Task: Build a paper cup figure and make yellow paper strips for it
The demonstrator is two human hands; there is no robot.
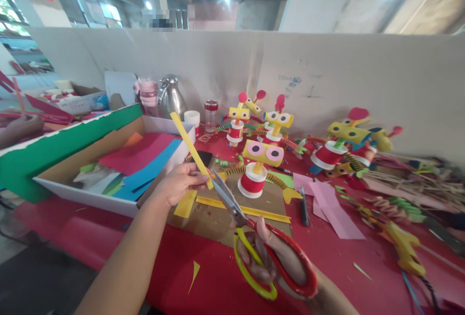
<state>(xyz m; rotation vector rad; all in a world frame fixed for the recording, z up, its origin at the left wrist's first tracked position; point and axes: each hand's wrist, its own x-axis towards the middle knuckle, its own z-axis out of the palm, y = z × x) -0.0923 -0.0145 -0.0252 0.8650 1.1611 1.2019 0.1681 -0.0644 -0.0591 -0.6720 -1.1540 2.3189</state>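
My left hand pinches a narrow yellow paper strip near its lower end; the strip points up and to the left. In my right hand are large scissors with one red and one yellow-green handle. Their blades reach up to the lower end of the strip, beside my left fingertips. Under them lies a cardboard sheet with a long folded yellow strip and a yellow piece. A paper-cup figure with pink-ringed eyes stands just behind the scissors.
An open box of coloured paper stands left. Several cup figures, a steel jug and a glass jar stand at the back. Right are pink paper, a knife and a yellow glue gun. Another person's hand shows far left.
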